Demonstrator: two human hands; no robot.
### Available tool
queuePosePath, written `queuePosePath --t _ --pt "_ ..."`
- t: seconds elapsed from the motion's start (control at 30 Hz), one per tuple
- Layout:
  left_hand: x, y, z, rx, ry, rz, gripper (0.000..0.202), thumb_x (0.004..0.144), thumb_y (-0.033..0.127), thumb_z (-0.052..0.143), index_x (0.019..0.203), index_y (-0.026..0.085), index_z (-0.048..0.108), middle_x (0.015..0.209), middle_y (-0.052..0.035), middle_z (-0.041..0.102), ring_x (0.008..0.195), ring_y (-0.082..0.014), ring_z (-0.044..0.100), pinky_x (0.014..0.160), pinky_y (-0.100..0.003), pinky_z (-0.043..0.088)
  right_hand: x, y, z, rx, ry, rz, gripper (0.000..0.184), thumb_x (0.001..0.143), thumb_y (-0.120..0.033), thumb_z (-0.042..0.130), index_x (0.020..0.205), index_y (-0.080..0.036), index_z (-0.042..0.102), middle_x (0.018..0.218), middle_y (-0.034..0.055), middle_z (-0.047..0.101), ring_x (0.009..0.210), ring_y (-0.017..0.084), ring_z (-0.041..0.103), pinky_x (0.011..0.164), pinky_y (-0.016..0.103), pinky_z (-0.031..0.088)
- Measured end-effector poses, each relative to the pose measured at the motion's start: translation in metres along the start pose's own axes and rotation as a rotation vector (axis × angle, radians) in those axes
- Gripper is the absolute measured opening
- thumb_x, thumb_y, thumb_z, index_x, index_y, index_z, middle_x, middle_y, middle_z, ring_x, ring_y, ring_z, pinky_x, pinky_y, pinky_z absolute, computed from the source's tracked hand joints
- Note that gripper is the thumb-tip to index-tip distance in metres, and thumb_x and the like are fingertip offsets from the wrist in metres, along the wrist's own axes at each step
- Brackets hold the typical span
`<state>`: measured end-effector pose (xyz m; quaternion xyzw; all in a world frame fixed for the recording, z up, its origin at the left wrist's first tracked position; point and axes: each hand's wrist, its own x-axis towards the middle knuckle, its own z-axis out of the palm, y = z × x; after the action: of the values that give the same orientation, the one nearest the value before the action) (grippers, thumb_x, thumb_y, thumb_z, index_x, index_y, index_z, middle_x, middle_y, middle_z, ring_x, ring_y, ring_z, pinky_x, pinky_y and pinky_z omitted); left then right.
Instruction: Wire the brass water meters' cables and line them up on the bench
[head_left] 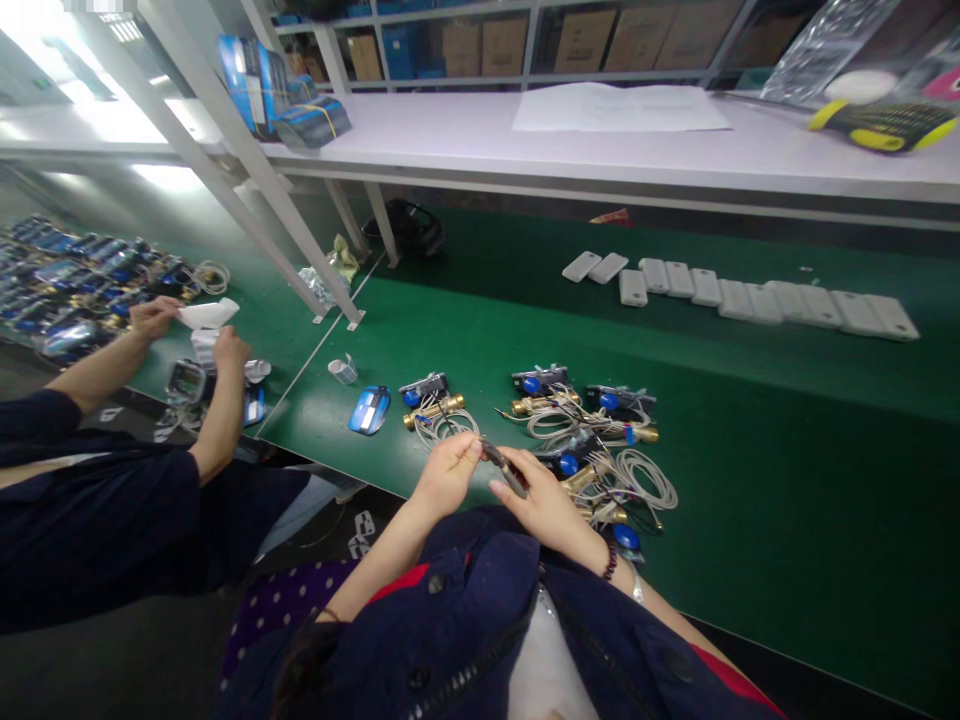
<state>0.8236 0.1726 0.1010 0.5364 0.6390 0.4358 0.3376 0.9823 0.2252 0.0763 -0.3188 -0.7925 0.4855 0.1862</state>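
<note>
My right hand (546, 502) is closed around a small pair of pliers (504, 467) with dark handles, its jaws pointing at my left hand. My left hand (448, 476) is pinched closed at the pliers' tip; what sits between its fingertips is too small to make out. Just beyond and to the right lie several meter assemblies with brass pipe fittings (525, 403), blue round caps (568, 464) and coiled grey cables (646, 478). A single assembly with a brass fitting (442, 408) lies beyond my left hand, with a blue cover (370, 410) to its left.
White rectangular covers (787, 300) line the back of the green bench (750, 450). A raised shelf (450, 150) holds paper and a yellow-black screwdriver (885, 125). At left, a co-worker's hands (231, 352) handle white material near many meters (90, 270). A label roll (343, 370) stands nearby.
</note>
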Motion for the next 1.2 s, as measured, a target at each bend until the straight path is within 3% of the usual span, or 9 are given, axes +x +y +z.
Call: queuePosePath --t 0.33,0.5,0.6,0.73,0.87,0.97,1.03,1.1,1.2 --pt "0.001 0.001 -0.001 0.175 0.016 0.078 0.040 0.092 0.039 0.030 0.070 0.016 0.055 0.069 -0.0036 0.058 0.067 -0.0150 0.053 0.064 -0.026 0.039 0.002 -0.001 0.000 0.049 0.036 -0.019 0.033 0.084 -0.038 0.051 0.111 -0.020 0.057 0.109 0.0080 0.060 0.101 0.022 0.054 0.088 0.037 0.043" --pt "0.001 0.000 0.000 0.170 0.007 0.043 0.040 0.091 0.040 0.031 0.069 0.016 0.055 0.069 -0.0038 0.059 0.068 -0.0155 0.054 0.063 -0.027 0.039 -0.001 -0.006 0.002 0.025 0.053 0.052 0.024 0.082 -0.039 0.051 0.089 -0.018 0.059 0.078 0.0019 0.061 0.070 0.018 0.055 0.066 0.029 0.043" --pt "0.000 -0.002 0.004 0.143 0.007 0.029 0.039 0.091 0.038 0.032 0.069 0.016 0.055 0.069 -0.0035 0.059 0.067 -0.0152 0.054 0.062 -0.026 0.038 0.000 -0.006 0.006 0.031 0.084 0.087 0.024 0.080 -0.042 0.052 0.085 -0.018 0.058 0.070 0.0000 0.057 0.064 0.016 0.051 0.061 0.028 0.040" --pt "-0.002 -0.007 0.009 0.096 -0.017 0.004 0.038 0.089 0.039 0.034 0.068 0.016 0.055 0.067 -0.0021 0.058 0.067 -0.0145 0.052 0.065 -0.026 0.038 0.006 0.001 0.007 0.253 0.188 0.161 0.031 0.076 -0.049 0.053 0.077 -0.019 0.053 0.062 -0.0019 0.050 0.056 0.013 0.045 0.052 0.025 0.038" --pt "-0.001 -0.017 0.008 0.019 -0.049 -0.094 0.041 0.089 0.043 0.033 0.074 0.015 0.059 0.062 -0.0001 0.053 0.062 -0.0134 0.049 0.062 -0.025 0.038 -0.001 0.026 -0.004 0.484 0.176 0.319 0.039 0.075 -0.057 0.053 0.086 -0.019 0.054 0.053 -0.0052 0.043 0.043 0.011 0.039 0.039 0.022 0.032" --pt "0.001 -0.027 0.003 -0.066 -0.206 -0.174 0.040 0.086 0.046 0.037 0.078 0.015 0.062 0.053 0.0026 0.045 0.053 -0.0117 0.043 0.056 -0.024 0.036 -0.019 0.052 -0.014 0.322 0.239 0.356 0.043 0.071 -0.054 0.060 0.095 -0.018 0.060 0.075 0.0032 0.061 0.064 0.018 0.057 0.055 0.029 0.047" --pt "0.004 -0.032 0.000 -0.135 -0.231 -0.214 0.042 0.085 0.048 0.038 0.078 0.015 0.062 0.052 0.0034 0.043 0.051 -0.0111 0.041 0.054 -0.024 0.035 -0.030 0.060 -0.016 0.217 0.249 0.379 0.045 0.071 -0.053 0.060 0.100 -0.019 0.061 0.092 0.0072 0.065 0.082 0.024 0.060 0.072 0.036 0.050" --pt "0.007 -0.033 -0.002 -0.187 -0.214 -0.221 0.043 0.085 0.050 0.036 0.078 0.015 0.060 0.051 0.0037 0.041 0.050 -0.0110 0.040 0.054 -0.024 0.035 -0.036 0.054 -0.013 0.162 0.238 0.361 0.046 0.073 -0.052 0.059 0.106 -0.020 0.061 0.100 0.0085 0.064 0.093 0.026 0.059 0.084 0.041 0.047" --pt "0.014 -0.027 -0.003 -0.157 -0.257 -0.152 0.041 0.086 0.048 0.035 0.082 0.015 0.059 0.054 0.0033 0.042 0.053 -0.0116 0.041 0.055 -0.024 0.035 -0.030 0.029 -0.003 0.109 0.212 0.265 0.044 0.076 -0.046 0.057 0.111 -0.020 0.059 0.109 0.0096 0.060 0.101 0.026 0.056 0.089 0.041 0.045"
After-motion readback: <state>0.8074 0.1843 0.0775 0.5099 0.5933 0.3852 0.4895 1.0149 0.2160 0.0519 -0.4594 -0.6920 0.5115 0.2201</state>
